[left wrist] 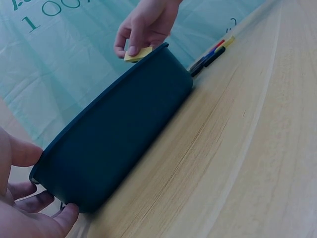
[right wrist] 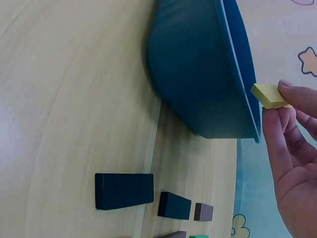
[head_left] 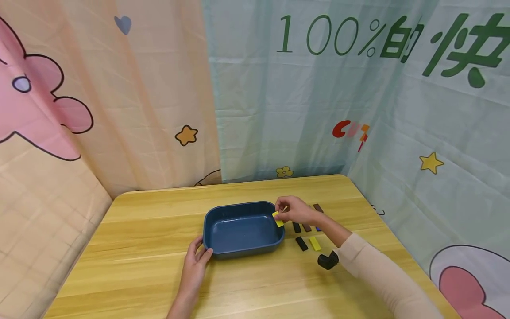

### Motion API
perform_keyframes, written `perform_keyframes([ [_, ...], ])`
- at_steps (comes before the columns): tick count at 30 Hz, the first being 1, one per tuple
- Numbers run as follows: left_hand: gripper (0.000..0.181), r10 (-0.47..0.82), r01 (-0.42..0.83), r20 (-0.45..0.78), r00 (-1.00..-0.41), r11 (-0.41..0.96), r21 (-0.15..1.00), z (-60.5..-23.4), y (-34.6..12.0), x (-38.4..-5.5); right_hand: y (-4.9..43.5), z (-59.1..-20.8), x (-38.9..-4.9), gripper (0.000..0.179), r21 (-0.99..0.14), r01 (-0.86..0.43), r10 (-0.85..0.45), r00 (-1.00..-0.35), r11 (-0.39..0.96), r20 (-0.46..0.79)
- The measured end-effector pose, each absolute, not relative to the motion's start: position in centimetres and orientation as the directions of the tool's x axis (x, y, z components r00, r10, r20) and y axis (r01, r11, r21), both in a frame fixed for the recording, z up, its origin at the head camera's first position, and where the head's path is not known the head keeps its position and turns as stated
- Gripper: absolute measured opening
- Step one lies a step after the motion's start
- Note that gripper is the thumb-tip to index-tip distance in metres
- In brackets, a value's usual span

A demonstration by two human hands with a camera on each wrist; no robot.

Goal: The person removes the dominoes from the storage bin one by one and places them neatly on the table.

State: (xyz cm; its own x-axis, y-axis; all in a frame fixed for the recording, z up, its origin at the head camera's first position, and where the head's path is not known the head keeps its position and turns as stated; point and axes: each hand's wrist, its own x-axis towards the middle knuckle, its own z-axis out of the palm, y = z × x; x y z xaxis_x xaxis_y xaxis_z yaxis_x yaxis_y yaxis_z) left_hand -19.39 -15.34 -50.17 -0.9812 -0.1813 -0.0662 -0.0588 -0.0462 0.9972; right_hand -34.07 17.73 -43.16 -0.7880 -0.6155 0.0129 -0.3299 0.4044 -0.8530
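Note:
My right hand (head_left: 296, 210) pinches a small yellow block (head_left: 277, 219) between thumb and fingers, at the right rim of a dark blue rectangular basin (head_left: 244, 254). In the right wrist view, the yellow block (right wrist: 269, 96) sits by the basin's rim, above the tabletop. At the basin's left end my left hand (head_left: 194, 263) holds the front corner; the left wrist view has its thumb at the rim and the fingers against the wall below. No blocks show on the visible part of the basin floor.
Right of the basin lie several loose blocks: a black block (head_left: 301, 243), a yellow block (head_left: 315, 243), a brown block (head_left: 318, 208) and others partly hidden under my right arm. A black curved object (head_left: 328, 260) shows beside the sleeve. Printed curtains (head_left: 255, 133) border the wooden table (head_left: 151, 226).

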Motion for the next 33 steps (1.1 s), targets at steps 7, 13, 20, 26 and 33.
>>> perform_keyframes([
  [7,0.057,-0.166,-0.046,-0.056,-0.985,-0.062,0.997,-50.4,-15.3,-19.5,19.0,-42.9,-33.4,0.015,-0.852,-0.319,-0.59,-0.807,0.416,0.014],
  [13,0.056,-0.165,-0.047,-0.056,-0.985,-0.06,0.997,-50.2,-15.2,-19.4,20.9,-43.8,-33.3,0.014,-0.852,-0.299,-0.551,-0.834,0.43,0.015],
  [20,0.055,-0.169,-0.055,-0.064,-0.983,-0.054,0.997,-50.1,-15.2,-19.4,23.2,-44.6,-32.4,0.013,-0.868,-0.251,-0.51,-0.86,0.428,-0.003],
  [26,0.055,-0.171,-0.045,-0.054,-0.984,-0.053,0.998,-50.0,-15.3,-19.4,25.6,-45.7,-31.5,0.017,-0.865,-0.215,-0.465,-0.885,0.454,-0.024],
  [33,0.057,-0.163,-0.032,-0.041,-0.986,-0.055,0.998,-50.2,-15.3,-19.3,28.1,-46.9,-30.7,0.02,-0.865,-0.191,-0.416,-0.909,0.463,-0.022],
])
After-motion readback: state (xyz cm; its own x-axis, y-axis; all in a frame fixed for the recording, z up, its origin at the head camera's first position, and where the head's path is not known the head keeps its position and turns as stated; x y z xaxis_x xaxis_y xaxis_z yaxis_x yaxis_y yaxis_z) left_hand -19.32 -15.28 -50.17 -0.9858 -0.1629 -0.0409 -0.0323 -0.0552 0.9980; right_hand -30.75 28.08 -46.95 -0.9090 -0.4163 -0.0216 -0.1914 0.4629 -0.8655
